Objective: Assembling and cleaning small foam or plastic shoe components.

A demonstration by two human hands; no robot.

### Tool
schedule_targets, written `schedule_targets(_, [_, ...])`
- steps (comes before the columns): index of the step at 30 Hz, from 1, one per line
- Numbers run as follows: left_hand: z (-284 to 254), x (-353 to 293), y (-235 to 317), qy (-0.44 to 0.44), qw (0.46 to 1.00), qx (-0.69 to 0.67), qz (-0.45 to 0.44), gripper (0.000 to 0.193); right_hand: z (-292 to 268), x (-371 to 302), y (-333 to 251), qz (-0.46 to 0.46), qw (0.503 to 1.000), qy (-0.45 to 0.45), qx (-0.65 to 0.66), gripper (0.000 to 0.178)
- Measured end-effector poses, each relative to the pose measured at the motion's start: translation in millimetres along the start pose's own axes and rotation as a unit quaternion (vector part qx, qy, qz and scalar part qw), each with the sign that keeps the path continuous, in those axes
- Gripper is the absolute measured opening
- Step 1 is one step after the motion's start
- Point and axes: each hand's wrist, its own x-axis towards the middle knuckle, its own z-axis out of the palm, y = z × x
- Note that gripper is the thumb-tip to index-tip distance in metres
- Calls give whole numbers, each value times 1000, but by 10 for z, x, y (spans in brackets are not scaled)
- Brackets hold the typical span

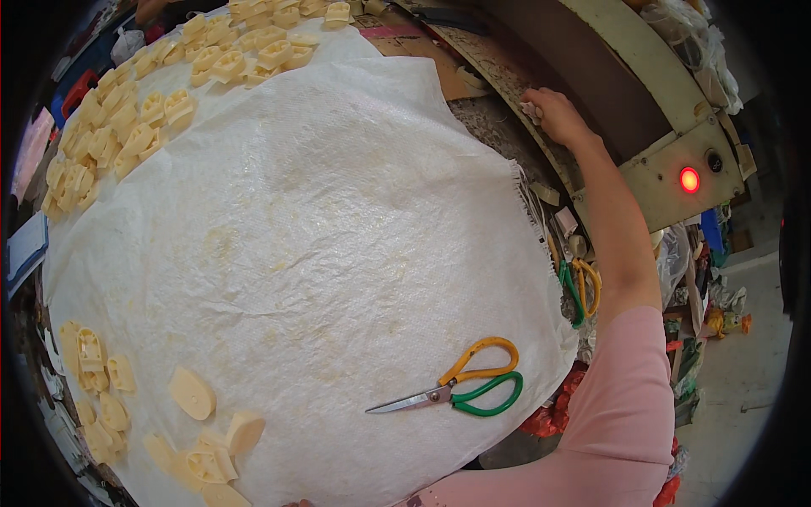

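My right arm, in a pink sleeve, stretches to the far right. My right hand [559, 118] is closed, with a small whitish crumpled piece [531, 112] at its fingers, beside the metal rim of a machine [667, 169]. Of my left hand, at most a sliver of skin [301, 504] shows at the lower edge; its fingers are hidden. Scissors [439, 392] with one orange and one green handle lie on a white woven sheet [338, 211], blades apart slightly or closed, I cannot tell. Several cream plastic pieces [211, 456] lie at the near left.
Many more cream pieces [127, 118] are heaped along the far left edge of the sheet. A second pair of scissors [581, 291] sits under my right forearm. The machine has a lit red button [689, 180]. Red plastic bags [553, 410] bunch beside the sheet's right edge.
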Motion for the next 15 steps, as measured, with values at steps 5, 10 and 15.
schedule_targets(5, [-102, 4, 19, 5, 1000, 3, -2, 15, -57, -6, -67, -25, 999, -23, -16, 42])
schedule_targets(10, [-57, -7, 24, 9, 1000, 6, -4, 16, -150, -72, -266, -8, 993, -69, -97, 34])
schedule_targets(15, [-50, -4, 21, 13, 1000, 10, -10, 17, -95, -28, -43, -1, 998, 68, -5, 28])
